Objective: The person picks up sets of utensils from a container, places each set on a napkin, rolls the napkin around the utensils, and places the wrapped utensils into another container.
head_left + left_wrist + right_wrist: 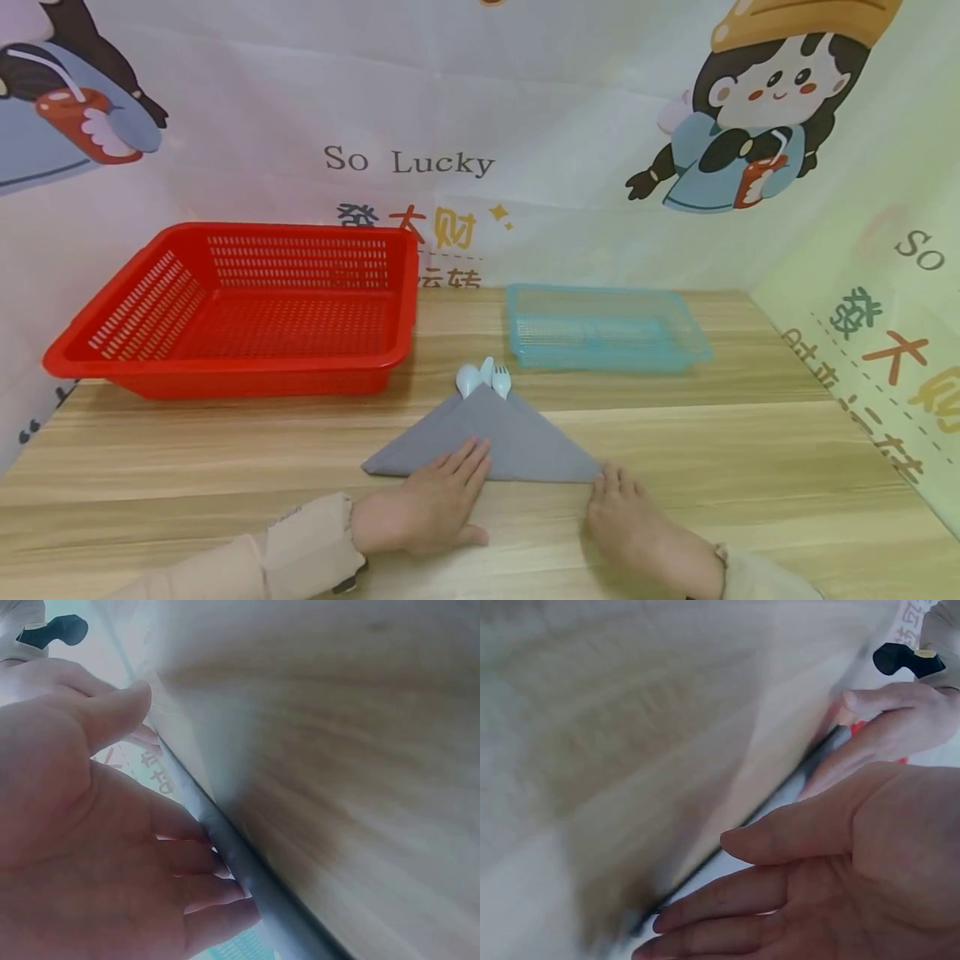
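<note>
A grey napkin (pixel 525 446) lies on the table folded into a triangle, its point facing away from me. From under that point stick out the heads of a pale plastic spoon (pixel 468 380), a knife (pixel 487 369) and a fork (pixel 502 382); the rest of them is hidden by the cloth. My left hand (pixel 426 510) rests on the napkin left of its middle, with straight fingers and the thumb spread to the side. At the right corner, the fingertips of my right hand (pixel 628 518) touch the cloth, and the right wrist view shows these fingers straight.
A large red plastic basket (pixel 247 379) stands at the back left of the wooden table (pixel 750 450). Behind the napkin to the right is a smaller light blue basket (pixel 600 362). A printed cloth (pixel 555 167) hangs along the back and the right side.
</note>
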A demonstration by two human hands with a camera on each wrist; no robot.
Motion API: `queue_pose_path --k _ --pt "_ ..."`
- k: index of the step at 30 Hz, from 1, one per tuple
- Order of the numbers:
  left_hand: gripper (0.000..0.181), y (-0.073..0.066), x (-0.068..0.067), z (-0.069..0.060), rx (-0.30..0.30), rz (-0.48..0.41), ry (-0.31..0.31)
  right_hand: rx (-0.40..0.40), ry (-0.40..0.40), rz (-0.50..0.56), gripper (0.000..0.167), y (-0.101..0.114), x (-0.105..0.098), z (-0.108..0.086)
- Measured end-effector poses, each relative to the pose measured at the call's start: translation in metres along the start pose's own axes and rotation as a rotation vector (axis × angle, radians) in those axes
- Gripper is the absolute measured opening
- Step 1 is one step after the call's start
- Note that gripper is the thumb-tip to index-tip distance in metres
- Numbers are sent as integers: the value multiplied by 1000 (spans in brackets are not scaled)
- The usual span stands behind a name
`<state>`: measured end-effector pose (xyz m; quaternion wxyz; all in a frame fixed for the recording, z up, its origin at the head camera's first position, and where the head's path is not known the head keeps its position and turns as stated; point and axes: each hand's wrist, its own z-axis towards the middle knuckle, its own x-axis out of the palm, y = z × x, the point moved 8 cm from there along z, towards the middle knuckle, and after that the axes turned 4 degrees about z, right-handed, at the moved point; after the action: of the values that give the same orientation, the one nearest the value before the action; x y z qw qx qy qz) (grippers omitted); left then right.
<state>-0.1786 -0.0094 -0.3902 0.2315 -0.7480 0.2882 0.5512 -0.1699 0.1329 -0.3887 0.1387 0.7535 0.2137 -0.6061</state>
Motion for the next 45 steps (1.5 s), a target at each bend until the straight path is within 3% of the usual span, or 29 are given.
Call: queue_pose_path --k 3,6,10,13,16,19,24,27,37,45 --pt "76 1 1 -1 -4 -4 5 -53 -95 34 37 8 -13 3" --pt "76 1 2 -1 -3 4 7 -186 -165 50 39 24 -25 8" --pt "76 2 4 -1 -4 9 13 -361 -148 103 43 44 -31 15" --pt "75 1 4 -1 -4 3 19 -415 -147 165 44 50 -31 24" --pt "75 1 5 -1 -2 -2 24 -428 -150 204 45 52 -30 33" --pt "75 1 5 -1 -2 -18 28 -419 -102 228 48 53 -25 39" --pt "77 1 6 -3 -4 -41 32 -417 -39 164 49 56 -17 43" --pt "77 4 7 -5 -18 -54 41 -430 -66 109 49 58 -16 44" --pt "78 12 10 -18 -47 -82 10 -418 -112 113 46 58 -16 46" --pt "80 20 20 -26 -102 -97 45 -428 -144 96 44 61 -20 45"
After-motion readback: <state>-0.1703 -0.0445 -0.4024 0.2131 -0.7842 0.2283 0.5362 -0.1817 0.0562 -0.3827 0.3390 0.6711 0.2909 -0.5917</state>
